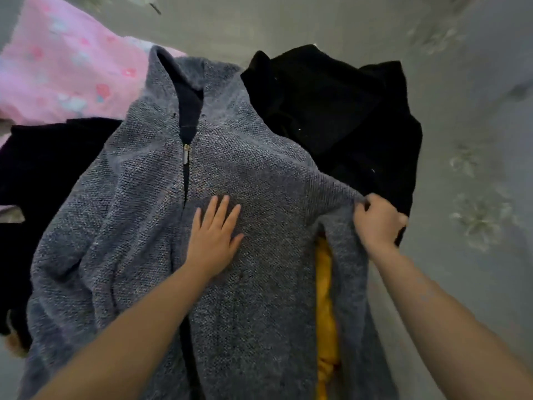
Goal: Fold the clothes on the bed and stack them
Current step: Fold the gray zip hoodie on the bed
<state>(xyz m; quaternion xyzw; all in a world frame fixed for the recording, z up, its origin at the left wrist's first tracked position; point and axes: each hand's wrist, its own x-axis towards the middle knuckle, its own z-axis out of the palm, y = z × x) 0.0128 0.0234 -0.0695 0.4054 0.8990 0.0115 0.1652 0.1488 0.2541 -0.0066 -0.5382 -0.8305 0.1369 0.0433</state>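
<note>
A grey knitted zip-up jacket (138,226) lies front side up across the bed, collar pointing away from me, zip mostly closed. My left hand (215,241) rests flat with straight fingers on its chest, just right of the zip. My right hand (376,220) pinches the jacket's right shoulder and sleeve edge. A yellow garment (324,298) shows through the gap under the right sleeve. A black garment (331,116) lies crumpled beyond the jacket's right shoulder.
A pink patterned cloth (63,67) lies at the far left. Another dark garment (43,174) sits under the jacket's left side. The grey floral bedsheet (467,168) stretches along the right and the far side.
</note>
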